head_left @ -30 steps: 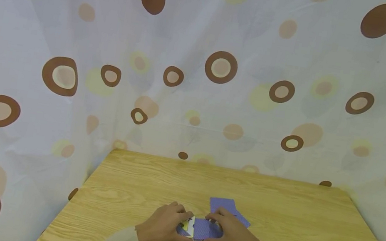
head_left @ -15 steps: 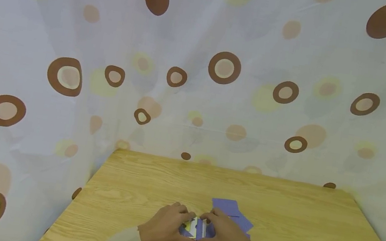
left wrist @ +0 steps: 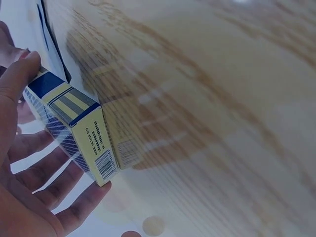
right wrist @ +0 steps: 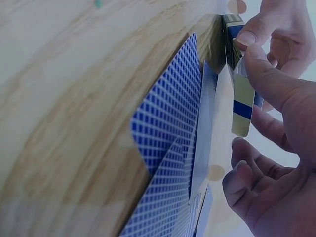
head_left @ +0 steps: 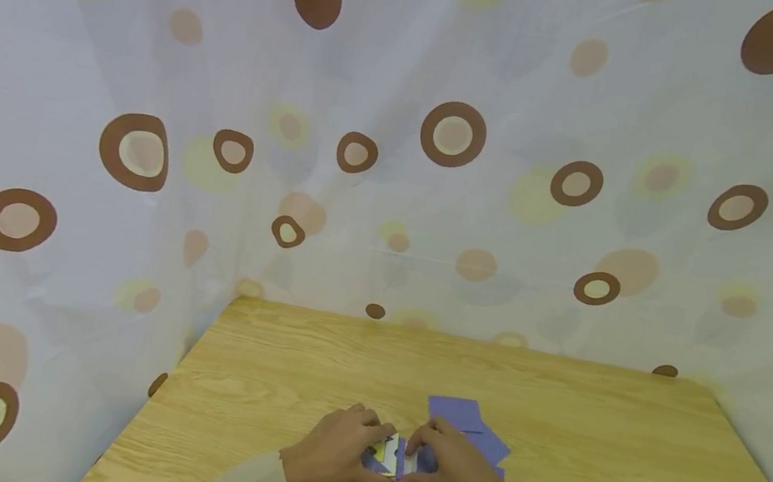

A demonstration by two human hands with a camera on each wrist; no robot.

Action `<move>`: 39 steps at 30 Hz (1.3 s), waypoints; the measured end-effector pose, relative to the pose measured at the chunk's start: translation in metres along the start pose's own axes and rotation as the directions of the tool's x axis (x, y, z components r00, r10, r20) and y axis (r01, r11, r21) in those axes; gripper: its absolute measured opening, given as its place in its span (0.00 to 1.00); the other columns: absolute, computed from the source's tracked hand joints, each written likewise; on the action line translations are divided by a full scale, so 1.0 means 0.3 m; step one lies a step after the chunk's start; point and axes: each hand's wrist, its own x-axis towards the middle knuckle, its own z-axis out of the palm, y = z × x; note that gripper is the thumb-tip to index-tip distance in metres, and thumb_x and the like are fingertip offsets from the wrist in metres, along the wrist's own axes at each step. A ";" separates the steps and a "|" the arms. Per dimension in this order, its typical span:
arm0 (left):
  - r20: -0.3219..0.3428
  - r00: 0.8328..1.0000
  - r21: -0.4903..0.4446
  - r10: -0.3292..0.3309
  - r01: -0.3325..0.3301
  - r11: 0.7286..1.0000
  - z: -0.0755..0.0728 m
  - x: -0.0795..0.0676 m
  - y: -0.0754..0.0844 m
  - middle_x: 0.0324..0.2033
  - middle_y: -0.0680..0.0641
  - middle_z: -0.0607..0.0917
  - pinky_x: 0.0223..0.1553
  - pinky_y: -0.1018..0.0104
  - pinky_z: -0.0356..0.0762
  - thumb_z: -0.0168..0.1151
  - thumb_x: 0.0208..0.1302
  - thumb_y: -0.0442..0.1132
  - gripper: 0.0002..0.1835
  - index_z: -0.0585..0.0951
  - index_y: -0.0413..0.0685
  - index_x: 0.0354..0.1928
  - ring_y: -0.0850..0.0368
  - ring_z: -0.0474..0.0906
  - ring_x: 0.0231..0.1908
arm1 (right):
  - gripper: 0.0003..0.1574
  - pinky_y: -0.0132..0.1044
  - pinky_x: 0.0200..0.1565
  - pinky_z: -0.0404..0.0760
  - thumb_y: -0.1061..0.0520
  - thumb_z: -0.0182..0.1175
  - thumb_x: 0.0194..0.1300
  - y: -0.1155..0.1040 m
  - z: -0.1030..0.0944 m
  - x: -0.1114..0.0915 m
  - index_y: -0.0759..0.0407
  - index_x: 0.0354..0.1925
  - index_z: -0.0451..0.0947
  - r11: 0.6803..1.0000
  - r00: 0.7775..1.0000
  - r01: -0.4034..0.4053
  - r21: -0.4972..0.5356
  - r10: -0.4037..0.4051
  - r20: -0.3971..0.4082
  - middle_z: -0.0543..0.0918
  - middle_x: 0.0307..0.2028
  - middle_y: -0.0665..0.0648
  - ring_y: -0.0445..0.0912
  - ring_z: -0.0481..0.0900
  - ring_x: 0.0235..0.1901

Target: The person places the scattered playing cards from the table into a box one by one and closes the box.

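Low over the table, my left hand point(head_left: 336, 452) grips a small card box point(head_left: 385, 454), thumb along the near side and fingers on the far side. Cream ends with a barcode and blue stripes show on the box point(left wrist: 94, 143) in the left wrist view. My right hand point(head_left: 459, 473) is at the box's right end, holding it between thumb and fingers. A cream flap with a blue band point(right wrist: 242, 109) sticks out there, by the right thumb. Blue-backed playing cards point(head_left: 456, 412) lie spread under and beyond the right hand.
The wooden table point(head_left: 308, 355) carries the loose cards right of centre, several overlapping, some partly hidden by the right hand. A white curtain point(head_left: 362, 203) with brown rings hangs behind and beside the table.
My right hand has moved left against the box, near the left thumb. The blue-backed part between the hands has narrowed to a strip, and a pale flap shows. The left hand keeps its grip.
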 end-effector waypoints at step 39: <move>0.003 1.000 0.006 -0.023 0.023 1.000 -0.007 0.000 0.014 0.48 0.53 0.84 0.36 0.75 0.74 0.64 0.56 0.76 0.42 0.82 0.54 0.63 0.63 0.76 0.44 | 0.17 0.45 0.45 0.81 0.51 0.77 0.60 0.275 -0.115 -0.005 0.52 0.45 0.83 0.980 0.975 -0.140 -0.141 0.112 -0.191 0.74 0.43 0.53 0.47 0.77 0.43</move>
